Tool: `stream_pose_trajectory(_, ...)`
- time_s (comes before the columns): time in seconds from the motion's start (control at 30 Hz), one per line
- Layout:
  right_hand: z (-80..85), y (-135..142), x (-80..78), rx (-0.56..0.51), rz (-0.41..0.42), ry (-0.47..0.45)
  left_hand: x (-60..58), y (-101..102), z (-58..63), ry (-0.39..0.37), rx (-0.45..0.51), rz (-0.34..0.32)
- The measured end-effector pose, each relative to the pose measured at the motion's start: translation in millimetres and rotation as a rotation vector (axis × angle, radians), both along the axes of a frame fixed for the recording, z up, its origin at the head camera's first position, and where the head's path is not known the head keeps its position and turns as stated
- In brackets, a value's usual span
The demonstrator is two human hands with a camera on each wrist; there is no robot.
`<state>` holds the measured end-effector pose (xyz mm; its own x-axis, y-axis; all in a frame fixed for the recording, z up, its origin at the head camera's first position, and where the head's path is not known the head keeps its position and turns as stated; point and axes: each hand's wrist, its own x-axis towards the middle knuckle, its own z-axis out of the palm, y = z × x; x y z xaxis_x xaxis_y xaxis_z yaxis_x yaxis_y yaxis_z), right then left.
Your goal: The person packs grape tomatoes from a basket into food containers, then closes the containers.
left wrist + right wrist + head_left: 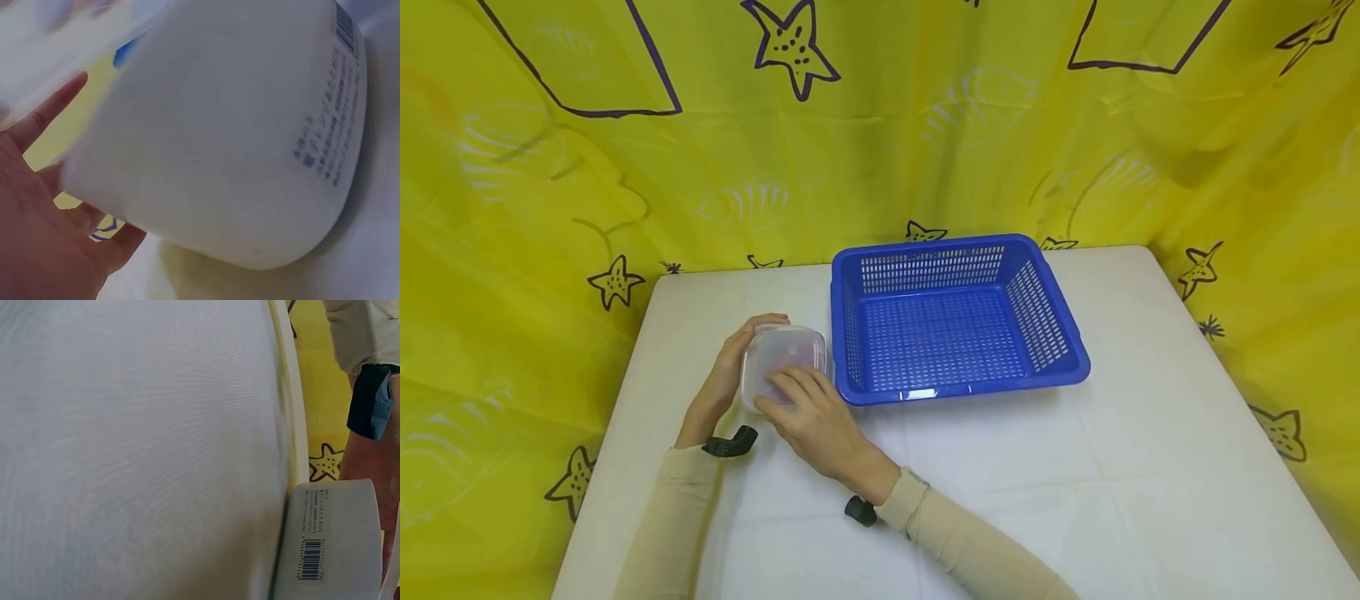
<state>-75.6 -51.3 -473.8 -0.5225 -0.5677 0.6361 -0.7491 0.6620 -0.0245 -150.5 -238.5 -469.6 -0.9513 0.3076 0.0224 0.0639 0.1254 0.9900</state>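
Observation:
A white plastic food container (219,137) with printed text and a barcode stands on the table, left of the basket. Over it is a translucent lid (767,358), and something reddish shows faintly through. Between lid and container wall the left wrist view shows a gap. My left hand (728,367) holds the container's left side, its fingers around the far corner; in the left wrist view, one finger of the left hand (56,219) reaches up near the lid's edge. My right hand (816,425) grips the lid near its front edge, thumb at the edge, bent fingers on top.
A blue perforated plastic basket (962,390) stands close to the container's right, at the back of the table. White cloth (1000,500) covers the table. A yellow curtain (880,150) with drawn stars and fish hangs behind and along both sides.

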Motion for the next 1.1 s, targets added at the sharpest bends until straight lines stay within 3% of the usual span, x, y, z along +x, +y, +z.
stream_pose_trajectory(0.4,-9.3,-1.9,-4.0,0.044,-0.028,-0.135,-8.3,1.5,-15.2,-0.044,0.016,0.003)
stream_pose_trajectory(0.73,-8.8,-4.4,-4.9,0.070,-0.018,-0.172,-9.3,-0.7,-25.3,-0.058,0.009,0.047)
stream_pose_trajectory(0.97,-10.1,-4.1,-6.6,0.077,-0.017,-0.184,-8.1,2.5,-24.7,-0.069,-0.065,0.102)
stream_pose_trajectory(1.1,-12.8,-3.0,-8.5,0.072,-0.061,-0.220,-6.6,5.0,-24.7,-0.041,-0.089,0.123)
